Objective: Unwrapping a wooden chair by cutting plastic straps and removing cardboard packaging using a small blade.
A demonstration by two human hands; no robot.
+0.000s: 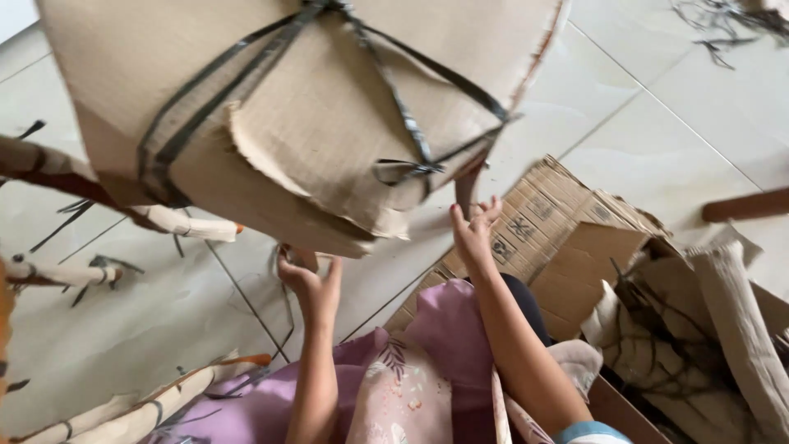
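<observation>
Cardboard bundle [329, 107], strapped with black bands [394, 90], hangs above the tiled floor [657, 123]. Left hand [308, 279] grips its lower edge; right hand [475, 230] pinches its rim, fingers partly spread. Open box [592, 271] holds torn cardboard scraps [699, 329].

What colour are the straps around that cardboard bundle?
Black straps, clearest in the head view.

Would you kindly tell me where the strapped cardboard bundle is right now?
The strapped cardboard bundle fills the upper left of the head view, raised above the tiled floor by the left hand and right hand.
</observation>
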